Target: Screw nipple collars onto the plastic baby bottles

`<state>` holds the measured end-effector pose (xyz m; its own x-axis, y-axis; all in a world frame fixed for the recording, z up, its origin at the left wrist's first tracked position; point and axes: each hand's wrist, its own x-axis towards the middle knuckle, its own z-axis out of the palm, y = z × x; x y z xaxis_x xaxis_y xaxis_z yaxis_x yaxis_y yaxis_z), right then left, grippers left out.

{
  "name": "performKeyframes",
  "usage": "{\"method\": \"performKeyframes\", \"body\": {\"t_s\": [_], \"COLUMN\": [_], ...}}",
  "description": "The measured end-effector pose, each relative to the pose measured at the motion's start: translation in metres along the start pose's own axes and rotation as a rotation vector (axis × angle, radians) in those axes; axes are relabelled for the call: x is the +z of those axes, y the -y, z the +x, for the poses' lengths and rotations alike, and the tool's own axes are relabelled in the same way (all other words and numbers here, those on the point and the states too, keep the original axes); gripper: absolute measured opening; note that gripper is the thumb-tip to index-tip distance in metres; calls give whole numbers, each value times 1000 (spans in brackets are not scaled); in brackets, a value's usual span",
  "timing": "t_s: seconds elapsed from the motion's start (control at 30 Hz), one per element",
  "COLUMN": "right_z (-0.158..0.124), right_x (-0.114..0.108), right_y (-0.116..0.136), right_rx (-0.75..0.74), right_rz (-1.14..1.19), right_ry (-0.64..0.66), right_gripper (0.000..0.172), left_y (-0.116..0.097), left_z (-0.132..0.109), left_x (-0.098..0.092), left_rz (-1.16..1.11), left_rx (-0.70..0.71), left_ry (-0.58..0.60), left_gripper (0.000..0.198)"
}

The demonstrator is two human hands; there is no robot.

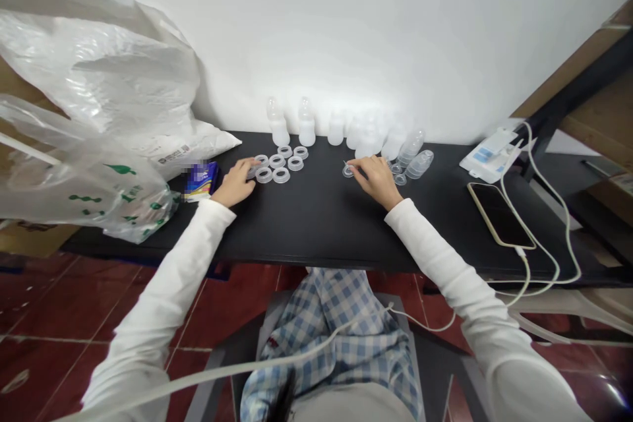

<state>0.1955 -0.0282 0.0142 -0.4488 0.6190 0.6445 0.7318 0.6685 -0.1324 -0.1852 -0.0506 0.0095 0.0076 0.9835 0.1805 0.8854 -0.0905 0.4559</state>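
On the left of the black table, my left hand [236,182] has its fingers closed on the edge of a translucent collar ring [252,172], the leftmost of a cluster. Several similar bottle rings [281,175] lie flat beside it. My right hand [376,178] pinches a small clear bottle teat [348,171] at the table surface. More clear teats [399,179] lie just right of that hand, partly hidden by it. Behind the rings, two capped baby bottles [306,122] stand upright. Several uncapped white bottles [366,138] are grouped behind my right hand.
Clear dome caps [420,163] lie stacked at the right. Farther right are a phone [500,214] with a charging cable [556,191] and a white-blue packet [490,155]. A blue pack [202,179] and large plastic bags [109,86] occupy the left. A white wall [336,26] rises behind.
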Motion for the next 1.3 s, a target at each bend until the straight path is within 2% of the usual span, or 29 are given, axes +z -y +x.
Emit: {"method": "performKeyframes", "body": {"t_s": [0.03,0.13,0.27,0.37,0.43,0.47,0.5,0.53,0.6,0.67,0.7,0.77,0.87,1.03,1.3], "right_z": [0,-2,-2,-2,-2,-2,-2,-3,-3,-3,-3,-2,-2,-1,-4], "right_x": [1,2,3,2,2,2,2,2,2,2,2,2,2,7,17], "right_y": [0,-1,1,4,6,7,8,9,10,11,11,10,10,11,6], "right_rx": [1,-4,8,27,39,46,52,58,70,80,85,97,121,190,275], "right_rz": [-2,-13,9,45,76,96,118,139,173,181,177,156,122,120,219], "right_ry": [-9,-33,-49,-53,-71,-85,-98,-108,-121,-129,-133,-149,-172,-162,-220], "right_gripper": [33,33,33,33,33,33,33,34,35,35,35,33,30,22,23], "left_y": [8,21,20,-2,-29,-45,-63,-81,-117,-146,-158,-175,-185,-180,-177], "left_z": [-3,-11,-18,-19,-16,-13,-10,-6,3,12,16,22,24,17,15], "left_x": [-2,-3,-9,-16,-14,-8,0,12,39,67,79,95,104,104,107], "left_rz": [-2,19,59,-6,-183,-317,-479,-660,-999,-1222,-1296,-1416,-1501,-1415,-1357], "left_rx": [55,143,97,27,1,5,19,28,2,-68,-102,-145,-96,24,78], "left_ry": [54,6,-93,-265,-450,-488,-471,-404,-163,63,129,173,135,96,203], "left_gripper": [54,43,34,36,40,40,38,35,32,28,25,20,19,32,46]}}
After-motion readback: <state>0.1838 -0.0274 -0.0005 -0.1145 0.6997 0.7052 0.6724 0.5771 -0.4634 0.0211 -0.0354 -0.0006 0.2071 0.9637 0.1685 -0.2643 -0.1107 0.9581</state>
